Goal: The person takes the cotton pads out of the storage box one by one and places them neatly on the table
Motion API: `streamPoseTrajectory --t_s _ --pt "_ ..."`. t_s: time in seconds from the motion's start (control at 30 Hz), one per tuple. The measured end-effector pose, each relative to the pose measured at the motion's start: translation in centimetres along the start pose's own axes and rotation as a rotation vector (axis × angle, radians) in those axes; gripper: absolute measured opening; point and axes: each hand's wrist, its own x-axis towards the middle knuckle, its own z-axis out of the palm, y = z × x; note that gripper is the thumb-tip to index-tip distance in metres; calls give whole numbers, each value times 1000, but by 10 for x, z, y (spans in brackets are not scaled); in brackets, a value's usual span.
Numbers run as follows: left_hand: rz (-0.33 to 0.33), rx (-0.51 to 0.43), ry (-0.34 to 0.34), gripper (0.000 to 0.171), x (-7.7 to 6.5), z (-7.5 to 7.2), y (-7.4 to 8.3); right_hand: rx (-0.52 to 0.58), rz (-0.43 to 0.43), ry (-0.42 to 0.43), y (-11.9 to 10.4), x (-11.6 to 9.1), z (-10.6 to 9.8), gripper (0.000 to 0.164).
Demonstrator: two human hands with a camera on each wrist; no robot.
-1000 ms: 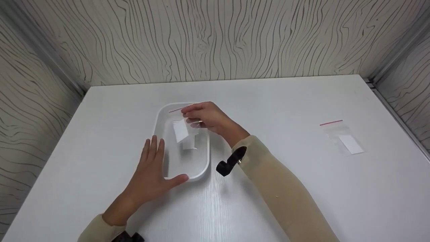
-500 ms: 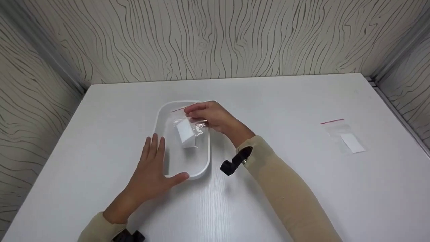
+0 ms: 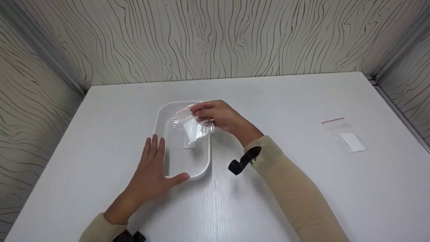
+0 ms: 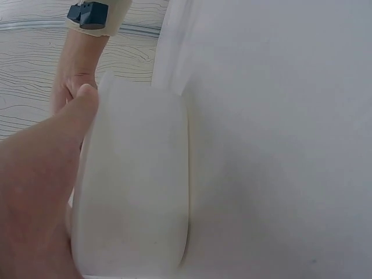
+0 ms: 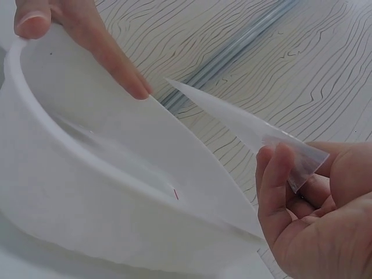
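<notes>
A white rectangular tray [image 3: 205, 168] stands left of centre in the head view. My left hand [image 3: 151, 174] lies along its near left corner, fingers straight on the left rim and thumb stretched over the near rim. Above the tray's far right part, my right hand [image 3: 218, 116] pinches a clear zip bag [image 3: 192, 129] with a white rectangular piece inside. The right wrist view shows this zip bag [image 5: 232, 119] edge-on, between thumb and fingers. Below it, another zip bag [image 3: 189, 145] lies in the tray, partly hidden by the held one.
A third zip bag [image 3: 344, 136], with a red seal line and a white piece inside, lies at the right of the white table [image 3: 275, 111]. A wood-patterned panel [image 3: 215, 40] rises behind the table, with more panels at both sides.
My right hand has shifted slightly right with the zip bag, which has turned and now looks more creased and shiny. My left hand stays at the tray.
</notes>
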Motion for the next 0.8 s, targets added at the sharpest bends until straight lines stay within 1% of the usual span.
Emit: streamPoseTrajectory --t_s 0.23,0.53,0.67,0.8 --pt "-3 3 5 125 -1 1 1 41 -20 -13 -2 -5 -12 23" --pt "-25 2 -4 127 1 0 2 70 -37 14 -7 -11 -26 28" --pt "-28 -2 -2 127 1 -1 2 69 -41 14 -8 -13 -30 29" --pt "-19 2 5 128 0 -1 2 45 -42 13 -8 -14 -34 27"
